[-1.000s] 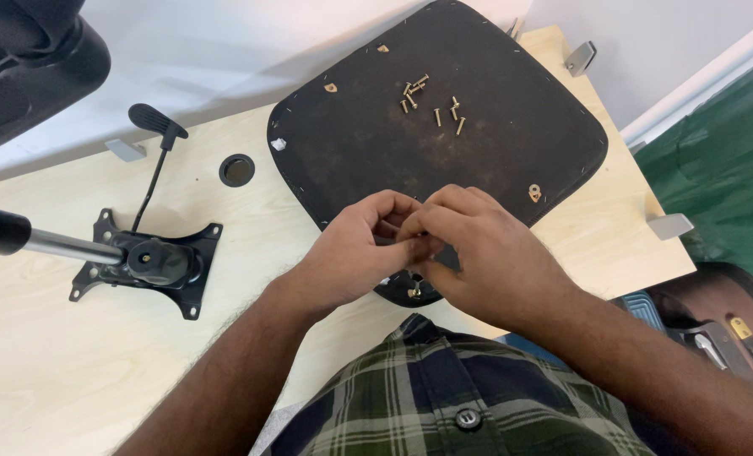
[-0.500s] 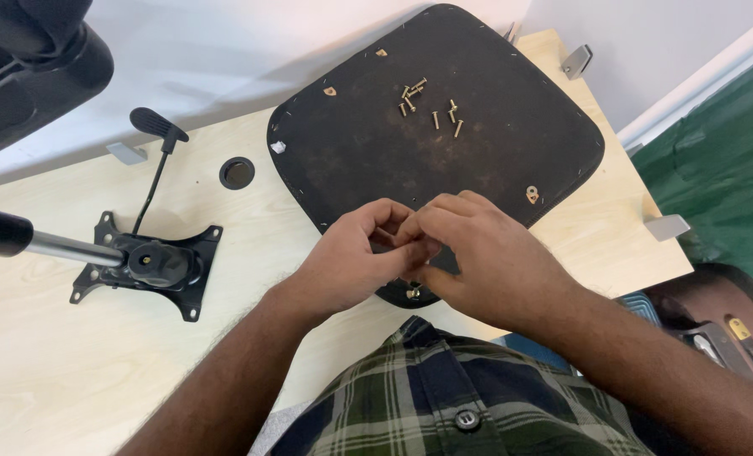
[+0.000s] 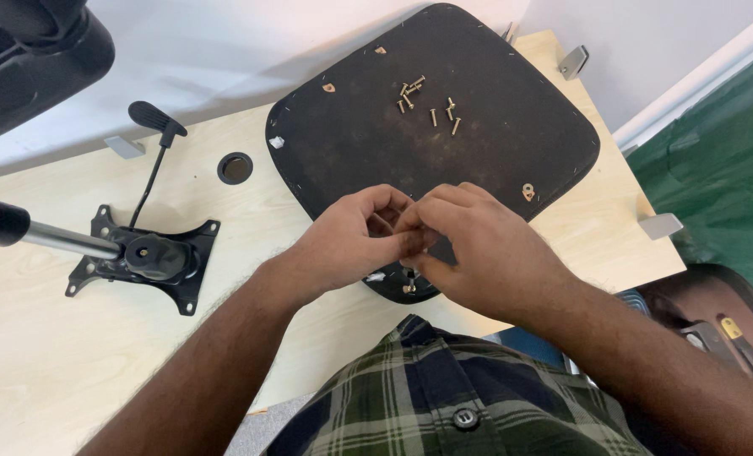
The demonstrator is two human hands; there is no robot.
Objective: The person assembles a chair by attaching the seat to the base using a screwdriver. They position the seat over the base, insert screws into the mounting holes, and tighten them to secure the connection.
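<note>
- Surface: pale wood-grain tabletop (image 3: 73,338), its far edge against a white wall; green floor beyond the right hand, past the table's right edge
- Grey metal brackets poke out at the table edges, one (image 3: 659,225) to the right of the right hand, another (image 3: 573,61) further off at the far corner
- Upturned chair seat base (image 3: 478,160), dark and rounded, lies flat on the table just beyond both hands; its near edge passes under them
- Loose brass screws (image 3: 427,103) are scattered on the seat base, well beyond the fingertips
- Black chair tilt mechanism (image 3: 144,257) sits flat to the left of the left hand, apart from it, with a metal gas-lift rod (image 3: 64,239) running off to the left edge and a thin black lever (image 3: 153,165) rising away from it
- Round cable hole (image 3: 235,167) in the table, beyond the left hand and left of the seat base
- Part of a black chair back (image 3: 30,59) shows far off to the upper left
- Left hand (image 3: 347,241): forearm comes in from lower left, fingers curled inward, tips meeting those of the right hand
- Right hand (image 3: 486,245): forearm comes in from lower right, knuckles up, fingers bent and pinched toward the left hand
- Both hands are pinched together over the seat's near edge; what they pinch is hidden by the fingers, cannot tell
- Plaid shirt (image 3: 444,397) below the hands, nearest the camera
</note>
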